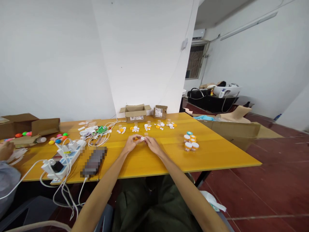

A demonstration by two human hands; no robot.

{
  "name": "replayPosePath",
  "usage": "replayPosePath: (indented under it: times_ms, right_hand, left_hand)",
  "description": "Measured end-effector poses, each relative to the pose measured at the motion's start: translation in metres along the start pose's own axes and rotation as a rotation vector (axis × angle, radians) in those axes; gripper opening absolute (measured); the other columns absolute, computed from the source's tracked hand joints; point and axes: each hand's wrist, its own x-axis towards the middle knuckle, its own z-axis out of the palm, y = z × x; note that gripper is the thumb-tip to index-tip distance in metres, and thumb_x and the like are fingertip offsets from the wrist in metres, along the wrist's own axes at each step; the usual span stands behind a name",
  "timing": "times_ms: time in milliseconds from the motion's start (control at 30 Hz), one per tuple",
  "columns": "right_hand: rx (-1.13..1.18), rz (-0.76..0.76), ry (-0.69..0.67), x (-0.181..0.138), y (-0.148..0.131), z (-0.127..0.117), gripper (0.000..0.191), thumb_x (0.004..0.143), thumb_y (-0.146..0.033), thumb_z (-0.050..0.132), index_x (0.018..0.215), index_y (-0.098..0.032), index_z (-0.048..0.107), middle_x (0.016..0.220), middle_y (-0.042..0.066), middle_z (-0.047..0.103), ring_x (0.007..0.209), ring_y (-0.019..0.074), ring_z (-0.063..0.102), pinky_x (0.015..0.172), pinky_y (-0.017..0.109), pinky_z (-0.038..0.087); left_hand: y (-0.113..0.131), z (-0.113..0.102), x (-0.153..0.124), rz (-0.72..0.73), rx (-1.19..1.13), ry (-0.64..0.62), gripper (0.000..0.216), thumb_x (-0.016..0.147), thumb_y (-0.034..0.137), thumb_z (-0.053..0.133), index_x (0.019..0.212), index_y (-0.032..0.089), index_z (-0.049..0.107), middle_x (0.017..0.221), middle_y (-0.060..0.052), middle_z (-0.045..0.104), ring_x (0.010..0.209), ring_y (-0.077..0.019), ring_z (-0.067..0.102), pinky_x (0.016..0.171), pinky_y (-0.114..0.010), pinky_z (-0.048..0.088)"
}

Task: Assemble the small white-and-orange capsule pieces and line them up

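My left hand [130, 143] and my right hand [152, 145] meet over the middle of the table, fingers closed in a pinch. Between their fingertips is a small white disc [142, 138] with dark marks. An orange patch shows by the left fingers; whether it is a lid is unclear. Just beyond the hands stands a small clear cup [146, 134]. Farther back lies a row of piles of white marked discs [135, 129], with orange lids [157, 127] and clear cups. Right of my hands, several clear jars [188, 146] with orange-and-white or teal lids are grouped, some stacked.
Two cardboard boxes [136, 114] stand against the wall. Leftward are a phone [94, 161], a power strip [69, 158] with tangled white cables, a green circuit board [101, 129] and coloured balls [58, 141]. Another person's hand [6, 150] is at the far left.
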Motion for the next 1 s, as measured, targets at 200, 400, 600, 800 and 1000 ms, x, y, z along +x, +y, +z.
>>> replayPosePath:
  times_ms: [200,400,600,800,1000]
  right_hand:
    - [-0.002,0.022,0.000,0.000,0.001,0.001,0.041,0.092,-0.051,0.045,0.063,-0.025,0.053,0.059,-0.003,0.059,0.057,0.0166,0.055,0.059,0.027,0.041]
    - [0.028,0.073,-0.082,0.003,0.003,-0.003,0.039,0.094,-0.048,0.043,0.067,-0.023,0.057,0.061,-0.002,0.059,0.060,0.0166,0.055,0.064,0.027,0.043]
    - [0.031,0.131,-0.127,0.003,0.000,-0.004,0.039,0.094,-0.045,0.040,0.065,-0.022,0.055,0.061,-0.002,0.057,0.061,0.0161,0.053,0.065,0.027,0.041]
    - [0.018,0.155,-0.080,0.001,-0.007,-0.004,0.042,0.094,-0.047,0.040,0.064,-0.022,0.057,0.060,-0.002,0.058,0.059,0.0163,0.054,0.064,0.027,0.041]
    - [-0.055,0.141,0.061,0.001,-0.006,-0.005,0.039,0.094,-0.044,0.040,0.065,-0.024,0.059,0.061,-0.001,0.061,0.061,0.0182,0.057,0.064,0.028,0.043]
  left_hand:
    - [0.000,0.000,0.001,0.014,0.004,0.000,0.014,0.071,0.034,0.076,0.081,0.024,0.077,0.085,-0.002,0.075,0.090,-0.0196,0.066,0.086,-0.033,0.049]
    - [-0.001,0.002,0.001,0.049,0.040,0.013,0.015,0.072,0.034,0.077,0.083,0.023,0.077,0.090,-0.003,0.076,0.092,-0.0203,0.066,0.088,-0.034,0.049]
    - [-0.001,0.004,0.000,0.157,0.109,0.039,0.012,0.076,0.027,0.073,0.086,0.024,0.076,0.090,-0.003,0.076,0.092,-0.0202,0.066,0.090,-0.036,0.050]
    - [-0.005,0.005,0.001,0.221,0.223,0.058,0.009,0.079,0.026,0.070,0.088,0.024,0.075,0.088,-0.003,0.074,0.091,-0.0204,0.065,0.092,-0.037,0.049]
    - [-0.009,0.007,0.002,0.210,0.367,0.102,0.011,0.080,0.020,0.070,0.089,0.025,0.074,0.087,-0.003,0.073,0.093,-0.0217,0.064,0.093,-0.038,0.047]
